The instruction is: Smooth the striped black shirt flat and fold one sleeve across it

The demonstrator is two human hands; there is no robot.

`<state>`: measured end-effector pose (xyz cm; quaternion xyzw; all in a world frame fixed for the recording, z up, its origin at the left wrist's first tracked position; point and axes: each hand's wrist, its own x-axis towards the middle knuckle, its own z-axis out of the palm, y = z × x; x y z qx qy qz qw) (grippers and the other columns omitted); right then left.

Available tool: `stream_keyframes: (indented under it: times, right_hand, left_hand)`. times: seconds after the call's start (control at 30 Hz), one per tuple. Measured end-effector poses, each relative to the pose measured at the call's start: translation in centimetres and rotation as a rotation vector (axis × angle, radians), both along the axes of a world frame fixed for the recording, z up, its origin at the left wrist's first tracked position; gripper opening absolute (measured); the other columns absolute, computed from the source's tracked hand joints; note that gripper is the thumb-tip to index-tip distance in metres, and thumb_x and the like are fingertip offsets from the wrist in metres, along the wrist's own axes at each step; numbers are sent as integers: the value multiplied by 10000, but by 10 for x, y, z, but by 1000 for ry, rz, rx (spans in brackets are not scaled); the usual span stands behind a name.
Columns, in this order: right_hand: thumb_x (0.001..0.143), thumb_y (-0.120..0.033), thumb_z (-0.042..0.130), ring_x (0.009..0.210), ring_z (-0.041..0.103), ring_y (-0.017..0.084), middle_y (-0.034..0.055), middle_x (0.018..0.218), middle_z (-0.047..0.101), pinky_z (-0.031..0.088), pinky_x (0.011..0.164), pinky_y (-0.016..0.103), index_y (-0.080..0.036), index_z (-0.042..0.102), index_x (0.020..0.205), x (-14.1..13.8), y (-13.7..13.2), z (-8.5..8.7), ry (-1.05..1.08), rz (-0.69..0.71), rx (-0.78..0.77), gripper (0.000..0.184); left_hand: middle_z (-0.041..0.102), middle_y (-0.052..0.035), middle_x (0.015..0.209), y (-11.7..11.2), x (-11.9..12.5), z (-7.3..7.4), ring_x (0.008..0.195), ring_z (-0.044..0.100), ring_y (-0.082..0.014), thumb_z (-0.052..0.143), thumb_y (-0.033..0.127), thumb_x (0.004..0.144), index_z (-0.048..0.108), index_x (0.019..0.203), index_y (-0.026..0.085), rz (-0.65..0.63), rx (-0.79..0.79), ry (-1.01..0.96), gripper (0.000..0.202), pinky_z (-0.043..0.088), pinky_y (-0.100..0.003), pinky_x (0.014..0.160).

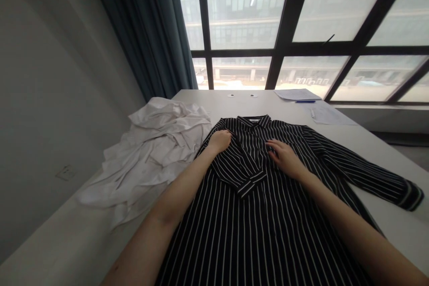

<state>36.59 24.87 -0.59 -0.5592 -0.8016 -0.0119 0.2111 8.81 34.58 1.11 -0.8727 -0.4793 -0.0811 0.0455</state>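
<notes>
A black shirt with white stripes [254,228] lies spread on the white table, its collar [254,121] toward the window. The shirt's left-hand sleeve [236,163] is folded inward over the front, with the cuff near the middle. Its other sleeve [362,167] stretches out to the right across the tabletop. At the shoulder of the folded sleeve, my left hand [219,140] has its fingers closed on the cloth. My right hand [284,158] rests on or just over the chest of the shirt, fingers stretched and slightly apart, gripping nothing.
Crumpled white cloth [157,143] is heaped on the left of the table [214,103]. Papers [296,94] and a blue pen [304,101] lie at the far right, near the window. A dark blue curtain [150,22] hangs beyond the heap, beside a wall.
</notes>
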Motion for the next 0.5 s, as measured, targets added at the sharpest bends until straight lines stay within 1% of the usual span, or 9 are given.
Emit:
stream_keyframes:
  times: [0.03, 0.1, 0.13, 0.2, 0.27, 0.33, 0.4, 0.5]
  right_hand:
    - [963, -306, 433, 1335, 454, 251, 114, 1385, 557, 378, 1106, 484, -176, 578, 1301, -21, -11, 5, 59, 148, 12, 390]
    - [968, -272, 451, 1340, 452, 236, 88, 1388, 562, 395, 1096, 492, -222, 560, 1325, -58, -36, 13, 122, 349, -15, 377]
    - [964, -263, 470, 1348, 442, 237, 80, 1391, 563, 400, 1094, 492, -234, 551, 1338, -74, -49, 15, 122, 417, -43, 383]
    - [955, -276, 507, 1361, 426, 251, 74, 1404, 556, 398, 1095, 499, -238, 527, 1366, -95, -70, 14, 69, 504, -103, 413]
    - [950, -269, 525, 1354, 437, 269, 81, 1400, 560, 396, 1092, 511, -227, 531, 1367, -105, -84, 9, 8, 526, -128, 419]
    - [954, -265, 525, 1346, 446, 283, 88, 1400, 561, 391, 1090, 528, -222, 552, 1348, -107, -91, 3, -29, 516, -116, 398]
    - [961, -287, 520, 1353, 435, 292, 88, 1410, 552, 382, 1092, 544, -231, 566, 1338, -104, -93, -2, -44, 507, -91, 384]
    - [962, -344, 523, 1373, 408, 293, 79, 1427, 536, 363, 1100, 554, -263, 548, 1362, -98, -94, -3, -51, 528, -94, 409]
  left_hand:
    - [688, -118, 1109, -4, -3, 2, 1068, 622, -226, 417, 201, 948, 703, 1076, 154, -4, 7, 5, 317, 419, -365, 988]
    - [694, -106, 1104, -14, -12, 4, 1079, 615, -231, 445, 203, 935, 708, 1059, 172, -7, 27, 16, 292, 394, -386, 1010]
    - [692, -100, 1119, -20, -16, 4, 1102, 603, -236, 454, 209, 933, 705, 1063, 181, -6, 40, 21, 284, 376, -398, 1028]
    - [676, -95, 1176, -31, -26, 2, 1164, 567, -248, 459, 231, 938, 693, 1089, 196, 6, 69, 28, 281, 343, -420, 1056]
    - [646, -100, 1247, -40, -35, -2, 1223, 527, -264, 460, 267, 946, 671, 1143, 204, 33, 95, 31, 296, 322, -443, 1073]
    - [609, -108, 1316, -45, -44, -9, 1272, 492, -273, 467, 310, 951, 643, 1208, 206, 52, 113, 32, 329, 300, -455, 1096]
    - [570, -101, 1375, -47, -51, -16, 1317, 458, -265, 466, 341, 956, 617, 1261, 213, 57, 119, 16, 364, 271, -450, 1128]
    - [538, -73, 1418, -47, -56, -25, 1357, 424, -247, 445, 351, 968, 598, 1292, 235, 62, 121, -41, 377, 244, -444, 1159]
